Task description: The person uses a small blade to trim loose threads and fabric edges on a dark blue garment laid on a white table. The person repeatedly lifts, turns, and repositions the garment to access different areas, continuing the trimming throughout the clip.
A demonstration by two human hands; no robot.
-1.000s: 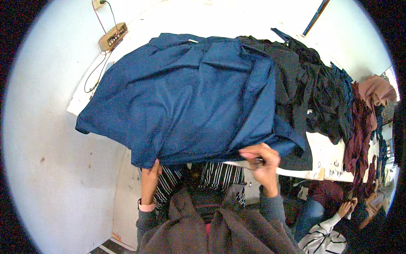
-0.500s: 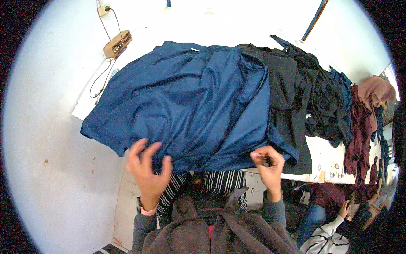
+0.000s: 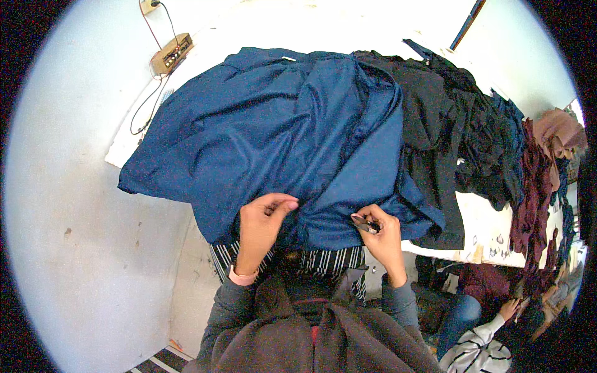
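A large dark blue garment lies spread in folds across the white table, its near part hanging over the edge towards my lap. My left hand is over its near part, thumb and fingertips pinched together; whether cloth or a thread is between them cannot be made out. To the right, my right hand is closed around small dark thread snips, whose tip points left over the blue cloth. A small white label shows at the garment's far edge.
Black garments are heaped right of the blue one, with maroon cloth and tan cloth beyond. A brown box with cables sits at the far left of the white table. Another person's hand shows lower right.
My left hand has moved right and gone from spread fingers to a pinch. My right hand has shifted slightly left, showing the snips more plainly. The garment's near left part hangs lower.
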